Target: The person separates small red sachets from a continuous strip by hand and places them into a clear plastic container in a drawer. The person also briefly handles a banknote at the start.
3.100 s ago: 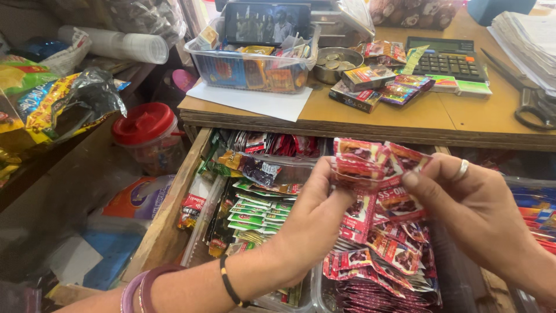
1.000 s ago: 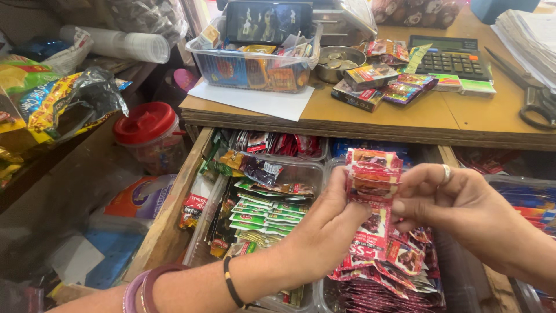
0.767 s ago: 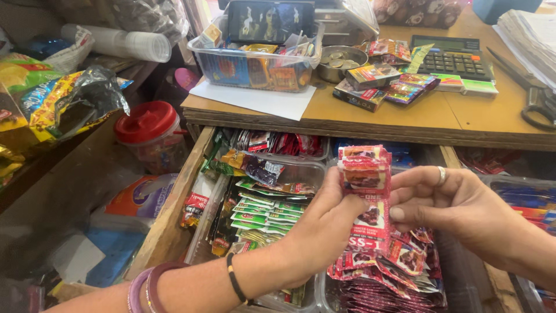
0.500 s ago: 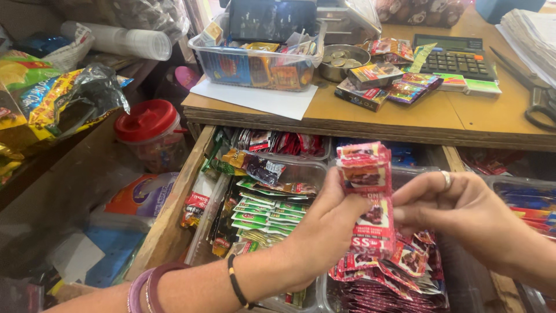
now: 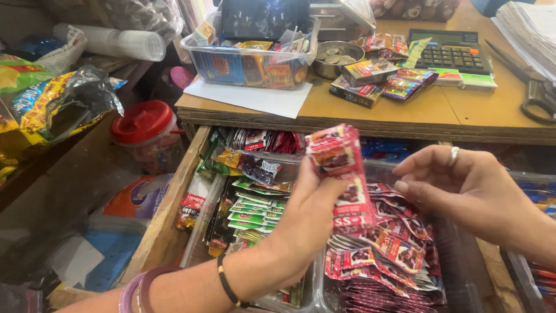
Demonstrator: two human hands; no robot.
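Red sachets [image 5: 339, 168] hang as a folded strip above the open drawer, and we pinch that strip between the thumb and fingers of our left hand [image 5: 307, 217]. Our right hand [image 5: 469, 191] sits just beside it, fingers loosely curled and holding nothing, a ring on one finger. Below both hands a pile of more red sachets [image 5: 388, 261] fills a clear bin in the drawer [image 5: 168, 232]. Left of that we see green packets [image 5: 249, 208] stacked in the next bin. On the counter [image 5: 452, 113] above stand a clear plastic tub [image 5: 249, 61], a calculator [image 5: 452, 51] and a steel bowl of coins [image 5: 336, 58]
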